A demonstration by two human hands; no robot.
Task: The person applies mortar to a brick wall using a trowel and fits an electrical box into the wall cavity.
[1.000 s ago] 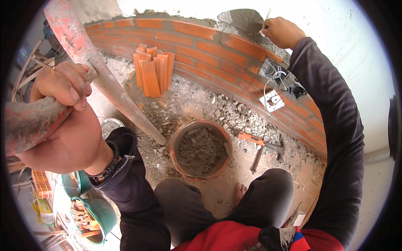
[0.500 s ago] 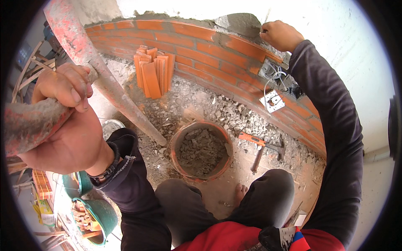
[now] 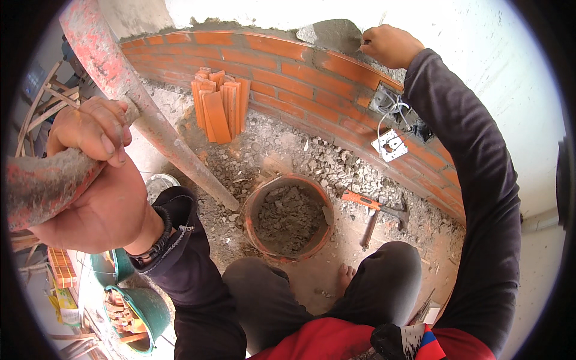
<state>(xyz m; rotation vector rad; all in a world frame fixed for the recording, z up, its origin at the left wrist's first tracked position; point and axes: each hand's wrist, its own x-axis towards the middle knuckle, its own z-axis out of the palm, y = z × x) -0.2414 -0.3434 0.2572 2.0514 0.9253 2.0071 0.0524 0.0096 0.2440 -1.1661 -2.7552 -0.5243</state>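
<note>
Clearly apart — right hand [image 3: 393,47] clamped on a trowel [image 3: 338,35] (blade to its left), left hand [image 3: 113,193] around a reddish pipe [image 3: 45,187].

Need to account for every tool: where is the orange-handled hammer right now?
In the head view, the hammer lies on the floor right of centre, just right of the round bucket, between it and the brick wall.

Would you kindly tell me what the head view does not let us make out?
All in the head view:
Trowel handle: hidden inside the right grip.
Worn red bar: middle hidden by the left grip's fingers, left end cut off by the dark rim.
Slanted pole, upper end: beyond the picture's top edge.
Bucket bottom: covered by grey mix.
</note>
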